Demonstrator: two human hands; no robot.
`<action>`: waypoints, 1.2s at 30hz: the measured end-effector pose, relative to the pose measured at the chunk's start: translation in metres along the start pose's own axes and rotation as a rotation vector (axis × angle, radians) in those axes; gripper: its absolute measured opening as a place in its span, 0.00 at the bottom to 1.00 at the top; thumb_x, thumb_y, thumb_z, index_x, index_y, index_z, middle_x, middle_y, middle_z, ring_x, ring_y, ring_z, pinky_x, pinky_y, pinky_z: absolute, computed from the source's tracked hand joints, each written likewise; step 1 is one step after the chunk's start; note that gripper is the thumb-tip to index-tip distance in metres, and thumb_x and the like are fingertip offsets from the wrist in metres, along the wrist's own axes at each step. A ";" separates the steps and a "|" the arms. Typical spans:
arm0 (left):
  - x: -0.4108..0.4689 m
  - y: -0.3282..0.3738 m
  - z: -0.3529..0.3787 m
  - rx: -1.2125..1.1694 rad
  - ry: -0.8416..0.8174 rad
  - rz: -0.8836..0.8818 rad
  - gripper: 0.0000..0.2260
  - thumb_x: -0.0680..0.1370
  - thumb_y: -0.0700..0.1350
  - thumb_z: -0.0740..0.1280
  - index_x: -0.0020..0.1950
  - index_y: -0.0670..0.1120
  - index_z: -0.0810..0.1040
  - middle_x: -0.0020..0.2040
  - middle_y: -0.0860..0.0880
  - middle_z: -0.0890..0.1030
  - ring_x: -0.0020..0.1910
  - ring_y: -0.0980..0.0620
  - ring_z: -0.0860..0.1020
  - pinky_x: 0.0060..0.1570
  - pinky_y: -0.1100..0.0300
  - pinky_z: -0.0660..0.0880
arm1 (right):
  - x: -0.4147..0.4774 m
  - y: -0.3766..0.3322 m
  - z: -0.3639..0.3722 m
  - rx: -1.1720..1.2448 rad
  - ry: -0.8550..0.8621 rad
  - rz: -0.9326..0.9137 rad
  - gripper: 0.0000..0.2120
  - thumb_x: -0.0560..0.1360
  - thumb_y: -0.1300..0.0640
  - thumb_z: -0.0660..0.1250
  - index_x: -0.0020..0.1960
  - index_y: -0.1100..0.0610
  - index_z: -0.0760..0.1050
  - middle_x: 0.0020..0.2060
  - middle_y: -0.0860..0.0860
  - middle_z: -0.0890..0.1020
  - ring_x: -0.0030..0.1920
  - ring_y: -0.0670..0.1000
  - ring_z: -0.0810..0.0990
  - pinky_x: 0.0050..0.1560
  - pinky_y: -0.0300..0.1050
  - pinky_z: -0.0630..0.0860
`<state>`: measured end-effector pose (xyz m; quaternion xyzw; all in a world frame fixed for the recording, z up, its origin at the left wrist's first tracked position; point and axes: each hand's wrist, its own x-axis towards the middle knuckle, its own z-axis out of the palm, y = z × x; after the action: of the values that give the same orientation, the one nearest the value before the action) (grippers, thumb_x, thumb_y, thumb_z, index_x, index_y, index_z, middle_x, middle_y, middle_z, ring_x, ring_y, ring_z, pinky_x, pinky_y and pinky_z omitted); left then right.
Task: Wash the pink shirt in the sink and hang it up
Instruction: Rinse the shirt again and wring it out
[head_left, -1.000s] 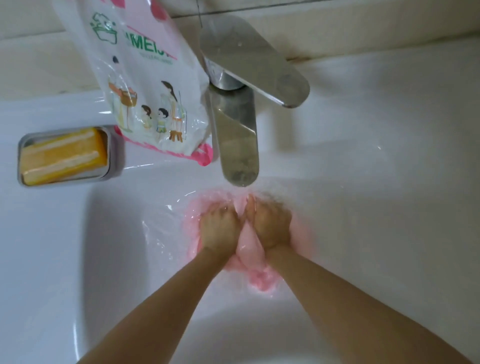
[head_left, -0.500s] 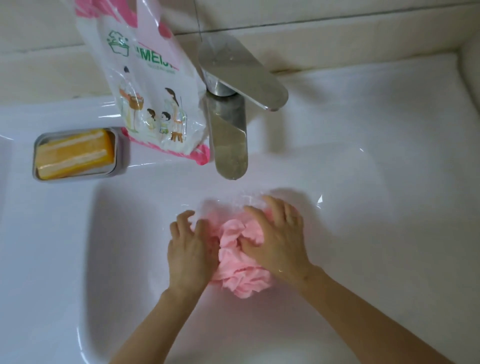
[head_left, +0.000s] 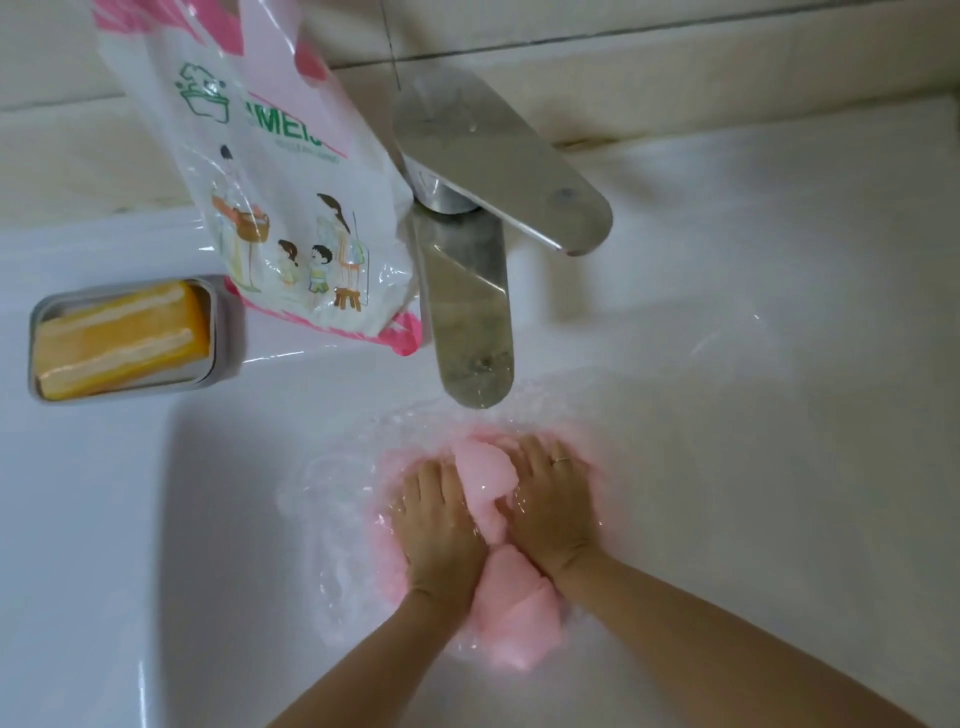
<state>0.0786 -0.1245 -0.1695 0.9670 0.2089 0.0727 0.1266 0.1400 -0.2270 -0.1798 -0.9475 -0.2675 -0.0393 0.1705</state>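
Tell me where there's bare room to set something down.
Free: the ledge right of the faucet; the basin left of the left hand. Crowded: soap dish and detergent bag left of the faucet; below it, that hand and the right hand press the pink shirt.

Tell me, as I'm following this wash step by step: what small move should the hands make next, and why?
Probably push both palms together and rub the fold of cloth between them. The left hand and right hand lie flat on the shirt, which sits bunched in rippling water in the sink below the faucet, with a ridge of cloth raised between them.
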 end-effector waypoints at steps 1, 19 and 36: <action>0.004 -0.001 0.003 0.002 0.023 0.010 0.19 0.72 0.53 0.58 0.44 0.38 0.77 0.39 0.41 0.76 0.37 0.42 0.74 0.37 0.52 0.71 | 0.002 0.000 0.002 -0.014 0.014 0.000 0.17 0.66 0.49 0.56 0.52 0.53 0.67 0.40 0.52 0.79 0.43 0.55 0.73 0.40 0.48 0.71; 0.057 0.007 -0.034 -0.427 -0.296 -0.431 0.10 0.80 0.47 0.56 0.53 0.46 0.75 0.41 0.47 0.80 0.43 0.45 0.77 0.41 0.56 0.69 | 0.049 -0.013 -0.038 0.376 -0.311 0.578 0.15 0.80 0.49 0.58 0.44 0.55 0.79 0.38 0.56 0.81 0.40 0.57 0.78 0.36 0.43 0.68; -0.010 -0.023 -0.025 -0.004 -0.115 0.055 0.20 0.72 0.53 0.58 0.62 0.51 0.69 0.64 0.41 0.76 0.59 0.37 0.75 0.47 0.41 0.73 | -0.009 -0.012 -0.025 0.018 -0.306 0.047 0.24 0.75 0.36 0.55 0.67 0.44 0.69 0.73 0.50 0.66 0.63 0.64 0.72 0.60 0.62 0.70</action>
<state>0.0562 -0.1031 -0.1526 0.9747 0.1745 0.0211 0.1382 0.1267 -0.2304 -0.1539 -0.9469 -0.2684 0.1119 0.1371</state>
